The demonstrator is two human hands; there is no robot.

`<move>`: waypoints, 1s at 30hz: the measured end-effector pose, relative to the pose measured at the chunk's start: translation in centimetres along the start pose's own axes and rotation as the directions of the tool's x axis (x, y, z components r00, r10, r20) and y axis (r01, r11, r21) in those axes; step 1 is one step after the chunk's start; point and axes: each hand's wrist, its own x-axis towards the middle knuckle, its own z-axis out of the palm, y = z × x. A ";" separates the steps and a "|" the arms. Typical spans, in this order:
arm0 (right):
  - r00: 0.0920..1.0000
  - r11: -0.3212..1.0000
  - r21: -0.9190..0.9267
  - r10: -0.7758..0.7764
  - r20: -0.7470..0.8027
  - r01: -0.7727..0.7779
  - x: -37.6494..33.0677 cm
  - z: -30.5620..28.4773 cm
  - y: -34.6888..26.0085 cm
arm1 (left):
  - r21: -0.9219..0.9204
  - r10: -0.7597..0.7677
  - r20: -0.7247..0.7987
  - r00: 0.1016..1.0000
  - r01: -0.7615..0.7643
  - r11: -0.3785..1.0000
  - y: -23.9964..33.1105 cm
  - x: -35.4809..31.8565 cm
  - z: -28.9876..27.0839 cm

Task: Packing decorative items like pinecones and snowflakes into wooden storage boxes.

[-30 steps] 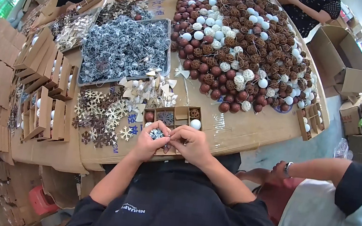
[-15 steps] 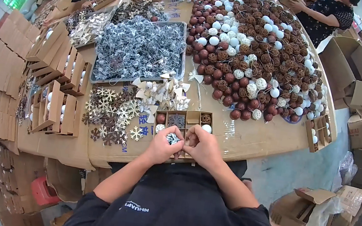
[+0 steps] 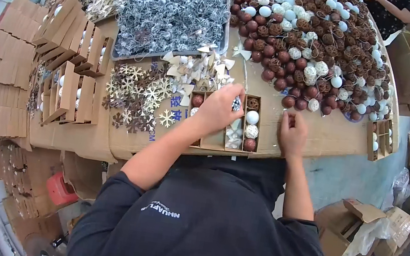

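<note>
Head view: your left hand (image 3: 217, 111) pinches a small silvery, dark-flecked ornament (image 3: 236, 104) over the compartmented brown cardboard box (image 3: 213, 141). Your right hand (image 3: 294, 134) curls near round reddish-brown balls (image 3: 301, 104); whether it grips anything cannot be told.

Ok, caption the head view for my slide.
Left hand holds a silvery ornament over a compartmented box, right hand beside it.

The left hand (image 3: 218, 110) presents its back upward, thumb and fingers drawn together in a pinch; behind it, the left forearm (image 3: 164, 148) slants down and outward to the left. The right hand (image 3: 294, 134) lies well apart, to the right of its fellow, fingers loosely bent; behind it, the right forearm (image 3: 298, 188) descends more steeply
</note>
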 end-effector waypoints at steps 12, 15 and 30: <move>0.988 0.977 -0.154 -0.155 -0.021 0.150 -1.0 0.9 0.7 | 0.255 0.135 0.076 0.988 -0.150 0.955 -2.7 -0.8 4.1; 0.988 0.974 -0.174 -0.152 -0.015 0.147 -0.8 0.8 0.5 | 0.254 0.176 0.020 0.984 -0.176 0.951 -3.3 -0.7 4.2; 0.993 0.977 -0.178 -0.120 0.013 0.121 -0.5 0.6 0.0 | 0.146 0.165 0.087 0.982 -0.176 0.973 -3.6 -0.7 4.2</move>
